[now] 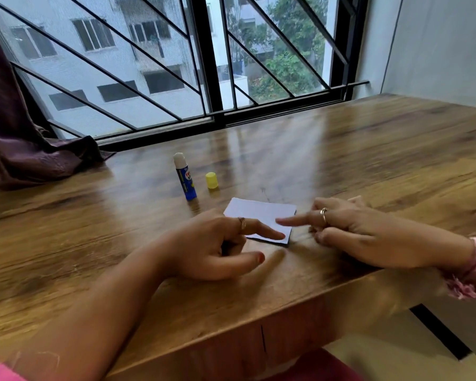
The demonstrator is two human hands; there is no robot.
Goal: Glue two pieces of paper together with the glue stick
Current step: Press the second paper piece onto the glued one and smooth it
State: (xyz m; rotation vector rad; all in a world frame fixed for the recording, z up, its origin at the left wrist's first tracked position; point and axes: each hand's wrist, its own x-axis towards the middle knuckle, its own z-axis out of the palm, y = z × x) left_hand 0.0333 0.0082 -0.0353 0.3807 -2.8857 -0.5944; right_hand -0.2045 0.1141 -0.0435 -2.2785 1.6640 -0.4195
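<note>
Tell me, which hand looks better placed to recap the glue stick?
Probably the left hand: the glue stick and yellow cap stand on its side of the paper.

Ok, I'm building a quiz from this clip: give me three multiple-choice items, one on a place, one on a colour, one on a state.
1. Where is the cap?
A. right of the glue stick
B. on the paper
C. in a hand

2. What colour is the cap?
A. red
B. yellow
C. black

3. What state is the glue stick in?
A. capped, lying flat
B. uncapped, upright
C. held

Key: 1 A, it stands on the table beside the stick; 2 B, plainly yellow; 3 B, its white tip is bare while the left hand and right hand press the paper.
</note>
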